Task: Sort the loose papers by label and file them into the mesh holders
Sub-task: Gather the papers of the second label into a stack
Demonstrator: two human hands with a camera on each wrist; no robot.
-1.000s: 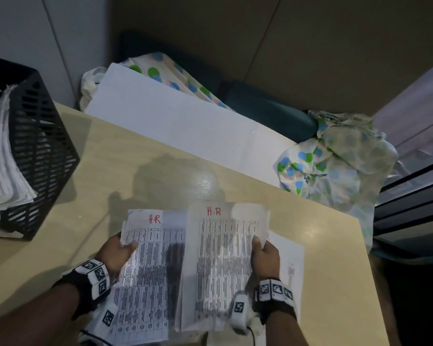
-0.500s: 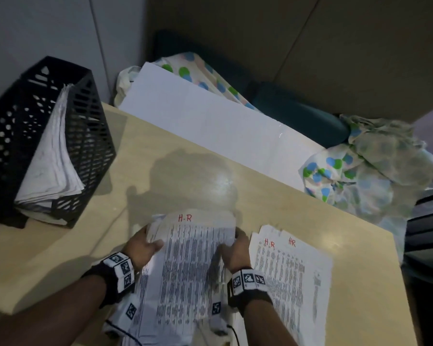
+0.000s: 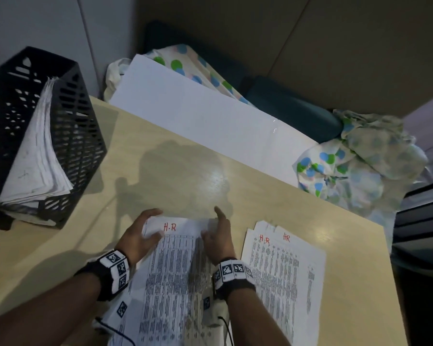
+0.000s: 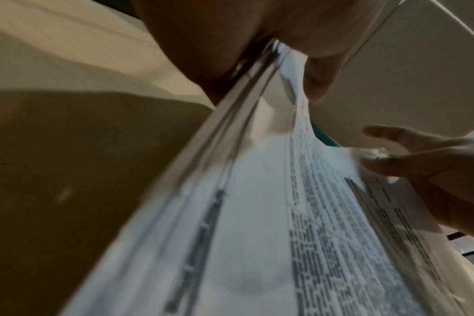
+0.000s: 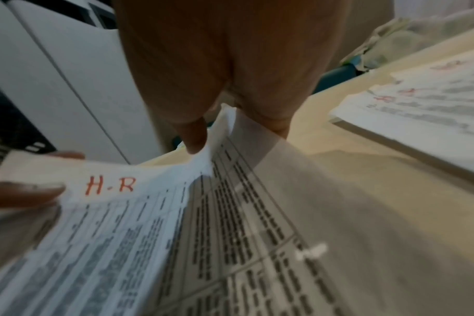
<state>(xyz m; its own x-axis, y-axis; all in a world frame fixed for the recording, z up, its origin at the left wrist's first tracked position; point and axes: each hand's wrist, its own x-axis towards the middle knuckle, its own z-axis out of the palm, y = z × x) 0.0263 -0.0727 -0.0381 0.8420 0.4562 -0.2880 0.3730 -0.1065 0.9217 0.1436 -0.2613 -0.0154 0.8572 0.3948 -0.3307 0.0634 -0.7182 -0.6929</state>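
A stack of printed sheets marked "H-R" in red (image 3: 175, 270) lies at the near middle of the table, its top end lifted between both hands. My left hand (image 3: 138, 233) grips the stack's top left corner, thumb on top and fingers curled round the edge; the left wrist view shows the sheets (image 4: 257, 213) running into that grip. My right hand (image 3: 219, 233) pinches the top right edge (image 5: 122, 235) between thumb and fingers, index finger pointing away. A black mesh holder (image 3: 80, 136) stands at the far left with a sheaf of papers (image 3: 35, 156) leaning inside.
A second pile of "HR" sheets (image 3: 280, 270) lies flat on the tan table (image 3: 185, 171) just right of my right hand. Beyond the far table edge are a white board (image 3: 198, 106) and a spotted cloth (image 3: 360, 166).
The two sheets held side by side were brought together into one stack. Both hands slid up to its top corners. The view has swung left, so the mesh holder shows more fully.
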